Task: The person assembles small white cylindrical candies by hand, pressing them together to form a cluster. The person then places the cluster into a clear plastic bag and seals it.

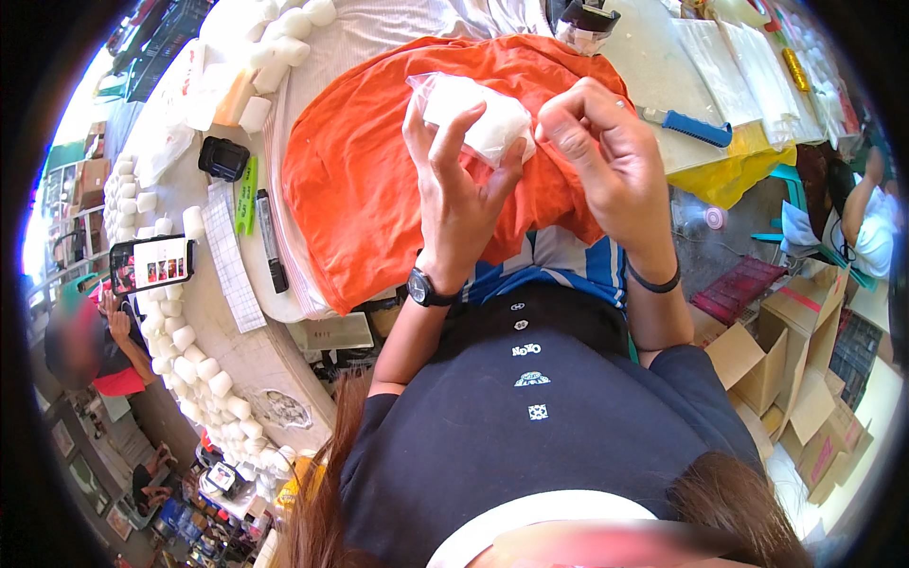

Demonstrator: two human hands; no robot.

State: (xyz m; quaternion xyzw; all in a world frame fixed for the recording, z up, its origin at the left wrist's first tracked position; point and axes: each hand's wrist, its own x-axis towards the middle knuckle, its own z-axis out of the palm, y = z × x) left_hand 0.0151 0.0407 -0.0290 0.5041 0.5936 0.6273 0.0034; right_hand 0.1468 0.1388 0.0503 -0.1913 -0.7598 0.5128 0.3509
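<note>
My left hand (458, 194) is closed round a white plastic-wrapped bundle (485, 121), the thumb and fingers spread along its near side. The wrap is clear and loose at the bundle's upper left end. What lies inside it I cannot make out. Close to the bundle's right end, my right hand (615, 166) is closed in a pinch, thumb against the bent fingers. Anything between those fingertips is too small or hidden to name. Both hands are raised over an orange cloth (346, 180) spread across the table edge and my lap.
A blue-handled tool (696, 127) lies on the table at right. On the left are a black plastic box (223, 159), a marker (270, 241), a gridded ruler (235, 256), a phone (151, 263) and many white cylinders (220, 382). Cardboard boxes (791, 327) stand low right; other people sit farther off.
</note>
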